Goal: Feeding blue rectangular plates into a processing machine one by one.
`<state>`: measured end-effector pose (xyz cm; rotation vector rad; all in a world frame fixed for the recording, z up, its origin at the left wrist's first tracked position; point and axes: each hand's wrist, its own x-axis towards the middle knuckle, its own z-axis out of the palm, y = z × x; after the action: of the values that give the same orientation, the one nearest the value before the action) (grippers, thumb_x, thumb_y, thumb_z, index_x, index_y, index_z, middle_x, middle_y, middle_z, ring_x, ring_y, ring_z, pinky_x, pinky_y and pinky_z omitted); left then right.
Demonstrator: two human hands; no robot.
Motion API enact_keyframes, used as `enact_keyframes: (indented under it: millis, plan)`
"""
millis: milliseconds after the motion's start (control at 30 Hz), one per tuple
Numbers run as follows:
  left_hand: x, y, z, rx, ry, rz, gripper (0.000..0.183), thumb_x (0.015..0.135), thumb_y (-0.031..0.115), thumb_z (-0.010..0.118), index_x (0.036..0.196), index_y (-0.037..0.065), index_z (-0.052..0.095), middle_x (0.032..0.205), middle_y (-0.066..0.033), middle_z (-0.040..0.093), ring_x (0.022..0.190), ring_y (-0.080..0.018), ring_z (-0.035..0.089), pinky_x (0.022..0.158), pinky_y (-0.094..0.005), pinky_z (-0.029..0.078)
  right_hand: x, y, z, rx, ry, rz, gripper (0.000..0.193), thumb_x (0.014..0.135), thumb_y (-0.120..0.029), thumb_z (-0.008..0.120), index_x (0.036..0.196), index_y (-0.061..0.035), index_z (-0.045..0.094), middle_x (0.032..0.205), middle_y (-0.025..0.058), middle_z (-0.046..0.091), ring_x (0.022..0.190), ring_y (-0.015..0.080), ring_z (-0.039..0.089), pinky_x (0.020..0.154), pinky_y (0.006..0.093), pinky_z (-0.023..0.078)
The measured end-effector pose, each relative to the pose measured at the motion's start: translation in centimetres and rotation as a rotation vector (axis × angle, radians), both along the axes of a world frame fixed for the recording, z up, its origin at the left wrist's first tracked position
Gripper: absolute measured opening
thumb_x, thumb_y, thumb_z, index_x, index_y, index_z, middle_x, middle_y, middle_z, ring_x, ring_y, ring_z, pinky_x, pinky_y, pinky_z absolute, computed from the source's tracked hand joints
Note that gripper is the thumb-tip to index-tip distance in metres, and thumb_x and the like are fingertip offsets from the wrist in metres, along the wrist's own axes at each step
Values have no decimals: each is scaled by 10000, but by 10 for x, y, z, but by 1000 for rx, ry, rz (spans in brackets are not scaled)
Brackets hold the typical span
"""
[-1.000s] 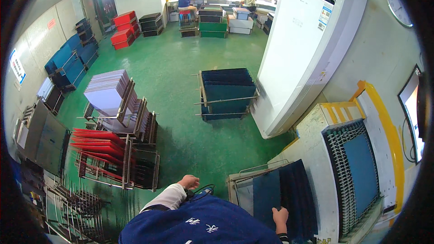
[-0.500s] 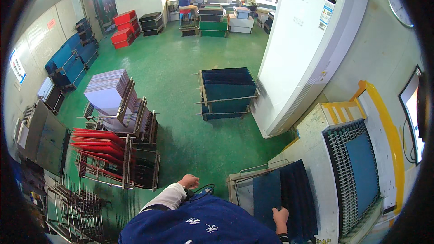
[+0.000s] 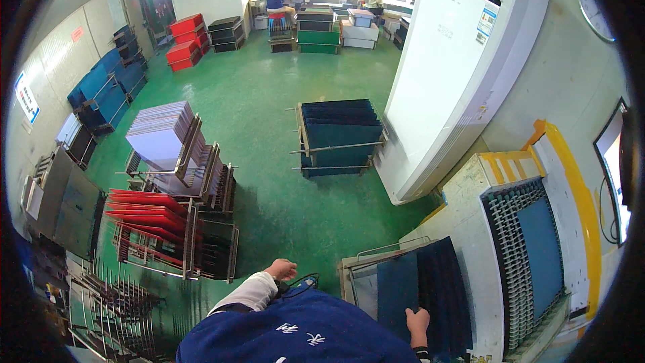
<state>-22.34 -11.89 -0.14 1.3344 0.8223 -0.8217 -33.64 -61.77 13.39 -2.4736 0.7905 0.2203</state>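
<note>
My right hand (image 3: 417, 323) is closed at the top edge of a dark blue panel (image 3: 396, 290), its fingers pinching the edge. That panel stands upright in a metal rack (image 3: 347, 287) at the lower right, in front of my body. More dark blue panels (image 3: 445, 282) lean close together on its right side. My left hand (image 3: 283, 269) hangs over the green floor with its fingers curled in, and nothing shows in them. A thin black cord (image 3: 309, 277) loops beside the left wrist.
On the left stand racks of red panels (image 3: 144, 214) and white panels (image 3: 158, 136). Ahead is another rack of dark blue panels (image 3: 339, 144), next to a tall white air conditioner (image 3: 450, 74). A white machine with a roller conveyor (image 3: 510, 255) carries a blue panel (image 3: 541, 245). People sit at a far bench.
</note>
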Motion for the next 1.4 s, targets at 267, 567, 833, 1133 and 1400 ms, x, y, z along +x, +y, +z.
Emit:
enact_keyframes:
  millis: [267, 567, 833, 1133, 1400]
  plan:
    - [0, 1, 2, -13, -9, 2, 181, 872, 196, 643, 979, 60, 591, 796, -85, 663, 615, -196, 637, 510, -342, 490, -4, -7, -20, -39, -40, -4, 341, 710, -230, 703, 882, 64, 687, 855, 260, 672, 850, 408, 650, 765, 440, 490]
    - [-1, 5, -8, -4, -13, -21, 196, 906, 200, 624, 1011, 40, 582, 815, -104, 655, 655, -221, 642, 526, -363, 504, -2, 3, -4, -18, 10, -6, 361, 716, -246, 711, 918, 52, 682, 894, 260, 669, 880, 407, 645, 789, 439, 496]
    - [-3, 4, -6, -4, -21, 8, 206, 867, 190, 647, 1001, 46, 588, 821, -99, 668, 616, -201, 644, 476, -321, 481, -2, 0, -13, -12, 37, 1, 422, 732, -259, 718, 1005, 59, 672, 975, 262, 667, 936, 408, 636, 832, 442, 497]
    - [-3, 9, -12, -43, 2, 2, 212, 884, 196, 629, 1030, 56, 565, 844, -96, 666, 646, -200, 643, 505, -327, 484, -5, 5, -12, -54, -60, 32, 335, 711, -233, 707, 865, 65, 681, 846, 256, 673, 840, 405, 652, 763, 436, 491]
    - [-2, 8, -4, -36, 15, -2, 196, 890, 197, 624, 1023, 66, 564, 832, -85, 653, 673, -206, 644, 553, -342, 493, -7, 2, -20, -39, -84, 19, 320, 709, -219, 694, 855, 65, 679, 825, 255, 671, 826, 408, 650, 746, 436, 490]
